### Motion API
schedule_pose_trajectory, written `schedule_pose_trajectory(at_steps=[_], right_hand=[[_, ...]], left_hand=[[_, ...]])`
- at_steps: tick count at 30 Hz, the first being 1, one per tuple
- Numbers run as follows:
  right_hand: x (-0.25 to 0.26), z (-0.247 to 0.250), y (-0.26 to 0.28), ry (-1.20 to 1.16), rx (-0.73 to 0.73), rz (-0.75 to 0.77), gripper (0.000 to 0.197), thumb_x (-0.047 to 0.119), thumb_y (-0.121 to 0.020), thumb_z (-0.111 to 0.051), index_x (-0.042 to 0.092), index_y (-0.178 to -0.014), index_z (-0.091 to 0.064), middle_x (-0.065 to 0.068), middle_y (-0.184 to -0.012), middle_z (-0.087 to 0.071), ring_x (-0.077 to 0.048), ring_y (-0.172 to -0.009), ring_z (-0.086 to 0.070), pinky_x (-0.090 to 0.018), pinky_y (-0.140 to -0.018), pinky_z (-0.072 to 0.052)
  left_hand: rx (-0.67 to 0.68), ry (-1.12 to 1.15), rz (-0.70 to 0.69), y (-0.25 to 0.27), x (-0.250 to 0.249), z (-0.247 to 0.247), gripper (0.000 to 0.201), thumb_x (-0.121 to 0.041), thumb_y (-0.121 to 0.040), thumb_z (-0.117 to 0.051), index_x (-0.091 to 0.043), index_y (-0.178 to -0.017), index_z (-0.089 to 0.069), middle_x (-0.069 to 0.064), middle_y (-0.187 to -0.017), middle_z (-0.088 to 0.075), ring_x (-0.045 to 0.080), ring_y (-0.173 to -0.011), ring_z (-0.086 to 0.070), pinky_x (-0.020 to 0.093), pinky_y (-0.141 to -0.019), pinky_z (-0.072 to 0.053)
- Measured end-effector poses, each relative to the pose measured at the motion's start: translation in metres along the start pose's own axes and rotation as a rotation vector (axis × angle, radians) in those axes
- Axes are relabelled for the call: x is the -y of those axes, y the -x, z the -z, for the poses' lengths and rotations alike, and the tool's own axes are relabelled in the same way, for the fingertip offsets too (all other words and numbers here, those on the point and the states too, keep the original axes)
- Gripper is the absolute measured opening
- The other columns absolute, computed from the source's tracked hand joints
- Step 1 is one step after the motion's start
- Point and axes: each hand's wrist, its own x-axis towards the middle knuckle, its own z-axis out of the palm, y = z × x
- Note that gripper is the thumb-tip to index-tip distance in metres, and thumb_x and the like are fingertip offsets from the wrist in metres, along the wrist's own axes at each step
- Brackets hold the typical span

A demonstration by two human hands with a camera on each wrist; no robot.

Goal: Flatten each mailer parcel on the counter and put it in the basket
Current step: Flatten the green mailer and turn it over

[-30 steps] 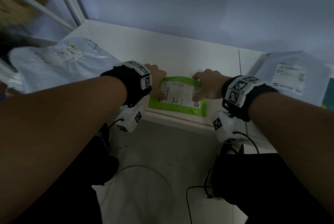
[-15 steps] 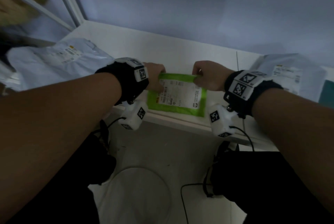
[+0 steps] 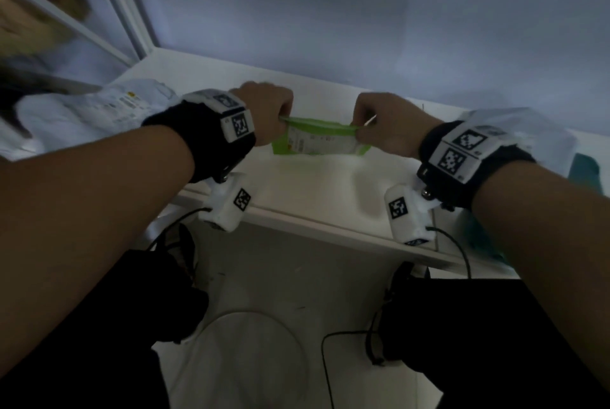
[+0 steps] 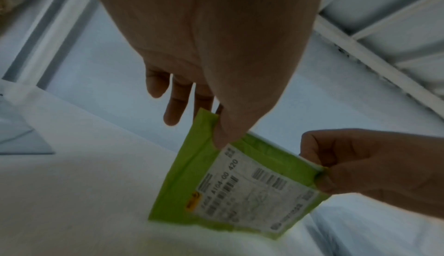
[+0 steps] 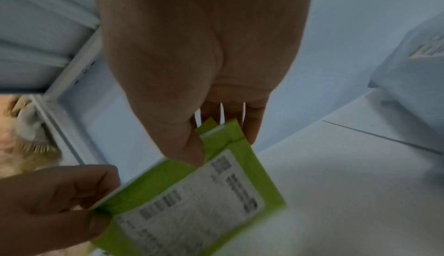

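Presently, hands: left hand (image 3: 264, 115) and right hand (image 3: 384, 126) pinch green mailer (image 3: 315, 141) top corners.
Label (image 4: 254, 190): "A104-00 420", barcodes.

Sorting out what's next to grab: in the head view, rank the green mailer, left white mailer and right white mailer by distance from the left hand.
1. Green mailer: pinched at its top corner by the left hand.
2. Left white mailer: on the counter, just left of that wrist.
3. Right white mailer: far right, beyond the right hand.
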Motion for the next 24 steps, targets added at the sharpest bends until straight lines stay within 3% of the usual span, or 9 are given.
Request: schedule_pose_trajectory(at_steps=[5,8,10,12,15,17,19,21,24], right_hand=[[0.001,-0.004,0.009,0.024,0.156,0.001,0.014,0.019,-0.078,-0.071,0.019,-0.083,-0.058,0.0,-0.104,-0.065,-0.023,-0.093,-0.061,-0.034,-0.078,-0.05],[0.0,-0.002,0.014,-0.035,0.257,0.002,0.025,0.037,-0.079,-0.075,0.021,-0.092,-0.061,0.005,-0.103,-0.065,-0.015,-0.091,-0.061,-0.033,-0.078,-0.05],[0.0,-0.005,0.015,-0.053,0.279,0.003,0.037,0.058,-0.082,-0.067,0.024,-0.094,-0.06,0.007,-0.101,-0.064,-0.013,-0.091,-0.06,-0.032,-0.081,-0.049],[-0.001,-0.011,0.012,-0.052,0.249,-0.034,0.041,0.065,-0.088,-0.053,0.025,-0.097,-0.059,0.007,-0.102,-0.063,-0.015,-0.093,-0.06,-0.035,-0.084,-0.047],[-0.001,-0.019,0.008,0.015,0.209,-0.054,0.03,0.053,-0.094,-0.051,0.023,-0.098,-0.057,0.005,-0.102,-0.06,-0.018,-0.096,-0.058,-0.031,-0.081,-0.041],[0.001,-0.025,0.008,0.077,0.192,-0.048,0.021,0.041,-0.095,-0.055,0.021,-0.099,-0.057,0.004,-0.101,-0.057,-0.021,-0.099,-0.056,-0.028,-0.08,-0.036],[0.003,-0.034,0.009,0.098,0.176,-0.066,0.018,0.033,-0.095,-0.054,0.018,-0.105,-0.057,0.001,-0.105,-0.057,-0.023,-0.104,-0.056,-0.027,-0.08,-0.036],[0.007,-0.05,0.011,0.101,0.168,-0.103,0.027,0.03,-0.096,-0.051,0.016,-0.119,-0.054,-0.005,-0.12,-0.057,-0.027,-0.112,-0.054,-0.03,-0.086,-0.041],[0.013,-0.085,0.017,0.046,0.122,-0.158,0.039,0.031,-0.1,-0.043,0.016,-0.137,-0.047,-0.011,-0.139,-0.048,-0.03,-0.126,-0.048,-0.039,-0.105,-0.04]], left_hand=[[0.082,-0.046,-0.05,0.013,-0.002,-0.013,0.015,-0.028,-0.083,-0.061,-0.02,-0.091,-0.051,0.007,-0.101,-0.06,0.03,-0.089,-0.055,0.037,-0.077,-0.045],[0.156,-0.079,-0.099,0.022,-0.002,-0.018,0.019,-0.032,-0.081,-0.063,-0.021,-0.09,-0.05,0.007,-0.101,-0.06,0.03,-0.089,-0.056,0.039,-0.078,-0.047],[0.221,-0.111,-0.126,0.028,-0.001,-0.025,0.021,-0.032,-0.079,-0.065,-0.022,-0.09,-0.05,0.005,-0.104,-0.059,0.028,-0.089,-0.054,0.037,-0.079,-0.046],[0.293,-0.191,-0.146,0.031,-0.002,-0.03,0.029,-0.038,-0.076,-0.069,-0.024,-0.092,-0.05,0.0,-0.103,-0.056,0.025,-0.088,-0.053,0.034,-0.079,-0.045],[0.335,-0.244,-0.153,0.032,-0.005,-0.033,0.048,-0.057,-0.069,-0.073,-0.026,-0.095,-0.049,-0.004,-0.099,-0.054,0.023,-0.088,-0.055,0.034,-0.08,-0.046],[0.3,-0.224,-0.139,0.031,-0.006,-0.032,0.05,-0.065,-0.072,-0.066,-0.027,-0.099,-0.049,-0.004,-0.103,-0.055,0.024,-0.092,-0.055,0.036,-0.084,-0.045],[0.208,-0.212,-0.116,0.027,-0.008,-0.035,0.04,-0.058,-0.084,-0.055,-0.026,-0.107,-0.048,0.0,-0.112,-0.055,0.026,-0.1,-0.053,0.038,-0.089,-0.041],[0.13,-0.165,-0.075,0.021,-0.012,-0.044,0.034,-0.043,-0.092,-0.048,-0.024,-0.119,-0.048,0.005,-0.125,-0.052,0.028,-0.111,-0.05,0.039,-0.094,-0.038],[0.178,-0.066,-0.079,0.016,-0.02,-0.074,0.049,-0.034,-0.096,-0.044,-0.021,-0.142,-0.037,0.006,-0.147,-0.039,0.028,-0.132,-0.038,0.041,-0.109,-0.031]])
